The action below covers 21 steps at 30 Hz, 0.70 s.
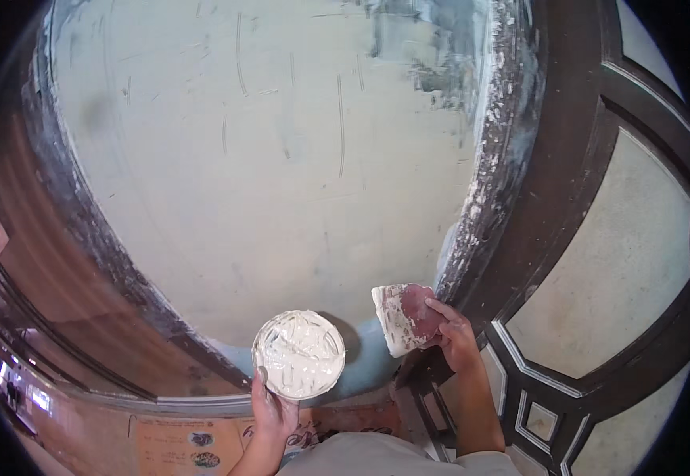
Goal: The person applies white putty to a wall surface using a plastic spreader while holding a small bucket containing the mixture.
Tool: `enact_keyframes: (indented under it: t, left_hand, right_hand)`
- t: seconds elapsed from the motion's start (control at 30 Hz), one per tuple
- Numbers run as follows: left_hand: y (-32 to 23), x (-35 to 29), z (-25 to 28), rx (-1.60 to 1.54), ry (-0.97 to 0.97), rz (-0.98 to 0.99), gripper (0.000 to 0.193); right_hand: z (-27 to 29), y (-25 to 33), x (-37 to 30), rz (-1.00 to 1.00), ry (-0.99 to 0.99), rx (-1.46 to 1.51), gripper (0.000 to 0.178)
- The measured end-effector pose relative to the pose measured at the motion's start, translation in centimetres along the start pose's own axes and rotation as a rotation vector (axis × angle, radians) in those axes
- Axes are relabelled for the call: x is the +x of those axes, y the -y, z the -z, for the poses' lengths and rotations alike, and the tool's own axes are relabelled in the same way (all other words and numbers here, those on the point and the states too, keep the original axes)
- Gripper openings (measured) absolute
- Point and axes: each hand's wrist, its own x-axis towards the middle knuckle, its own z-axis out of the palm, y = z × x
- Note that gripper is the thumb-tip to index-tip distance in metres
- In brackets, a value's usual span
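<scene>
Left hand reached forward, held a paste tub, thumb at its rim, other fingers hidden, right hand angled upward, fingers pinched a red spreader

We face a pale panel, patched blue-grey at upper right, its dark borders smeared white. To our right we see dark framing with pale insets; at our far lower left, bright light; below, orange cardboard.
</scene>
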Motion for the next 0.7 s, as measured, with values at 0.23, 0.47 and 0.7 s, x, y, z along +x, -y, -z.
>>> enact_keyframes:
  t: [0.23, 0.47, 0.7]
  left_hand:
    - [2.4, -0.1, -1.2, 0.012, 0.012, 0.020, 0.056]
    - [3.5, -0.4, -1.1, 0.081, -0.015, 0.045, 0.060]
    - [3.6, -0.8, -0.7, 0.013, -0.036, 0.050, 0.055]
  right_hand:
    - [2.7, -0.6, 0.7, 0.079, -0.315, -0.198, 0.065]
    - [4.1, -0.2, 0.7, 0.047, -0.262, -0.003, 0.067]
    - [1.9, 0.4, 1.6, 0.066, -0.284, -0.116, 0.045]
